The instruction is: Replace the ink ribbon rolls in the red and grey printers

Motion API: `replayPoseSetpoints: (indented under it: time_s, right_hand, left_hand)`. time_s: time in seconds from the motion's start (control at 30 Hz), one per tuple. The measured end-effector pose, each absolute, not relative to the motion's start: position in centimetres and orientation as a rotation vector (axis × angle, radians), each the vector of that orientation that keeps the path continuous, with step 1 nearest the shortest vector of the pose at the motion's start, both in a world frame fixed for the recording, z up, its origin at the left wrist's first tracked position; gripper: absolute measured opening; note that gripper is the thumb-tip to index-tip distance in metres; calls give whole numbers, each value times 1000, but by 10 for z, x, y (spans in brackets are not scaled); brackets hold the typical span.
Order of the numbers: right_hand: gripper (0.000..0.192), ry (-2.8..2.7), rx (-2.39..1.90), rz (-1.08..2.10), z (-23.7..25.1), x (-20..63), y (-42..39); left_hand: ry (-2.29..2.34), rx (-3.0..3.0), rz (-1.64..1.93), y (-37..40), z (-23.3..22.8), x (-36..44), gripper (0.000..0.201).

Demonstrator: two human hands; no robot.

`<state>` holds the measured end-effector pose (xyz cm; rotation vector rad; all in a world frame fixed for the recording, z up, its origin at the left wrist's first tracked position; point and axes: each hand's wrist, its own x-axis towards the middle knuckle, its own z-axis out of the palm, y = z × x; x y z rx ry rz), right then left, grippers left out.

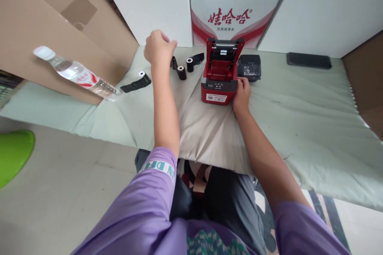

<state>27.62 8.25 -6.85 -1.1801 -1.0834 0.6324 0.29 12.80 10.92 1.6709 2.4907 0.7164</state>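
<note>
A small red and black label printer (218, 91) stands on the cloth with its lid raised. My right hand (241, 96) grips its right side, fingers bent around the edge. My left hand (160, 47) is raised to the left of the printer with its fingers curled together; whatever they may hold is hidden. Near that hand stand small black rolls with white cores, one roll (181, 73) in front and another roll (190, 64) beside it. A third roll (173, 62) is partly hidden by my left wrist. Farther left lies a partly unwound black roll (137, 82).
A clear water bottle (83, 75) is at the left by a cardboard box (60, 19). Right of the printer sits a black block-shaped object (250, 67). A black phone (309, 60) lies at the back right. White cartons (155, 15) line the back.
</note>
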Motion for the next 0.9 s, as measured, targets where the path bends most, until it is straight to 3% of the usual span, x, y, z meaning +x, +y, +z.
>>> replayPoseSetpoints:
  time_s: [0.17,0.4,0.5,0.57,0.67,0.77,0.9]
  right_hand:
    - [40,-1060,-1172,642,-67,275,82]
    - [39,-1059,-1177,667,-70,276,84]
    - [39,-1065,-1184,676,-69,276,83]
    - [38,-1060,-1183,673,-68,275,83]
    - [38,-1053,-1179,656,-68,274,84]
    - [38,-1047,-1174,651,-69,273,86]
    - [39,-1037,-1167,649,-68,273,86]
  left_hand:
    - [2283,1702,310,136,91,9,34]
    - [2318,1762,857,122,94,18,24]
    - [2341,1845,925,109,80,10,25]
    - [2364,1936,821,105,65,-11,27]
    - [2543,1911,616,103,48,-64,45]
    - [2549,1752,96,96,45,-112,73]
    - [2503,1803,-44,77,50,-129,65]
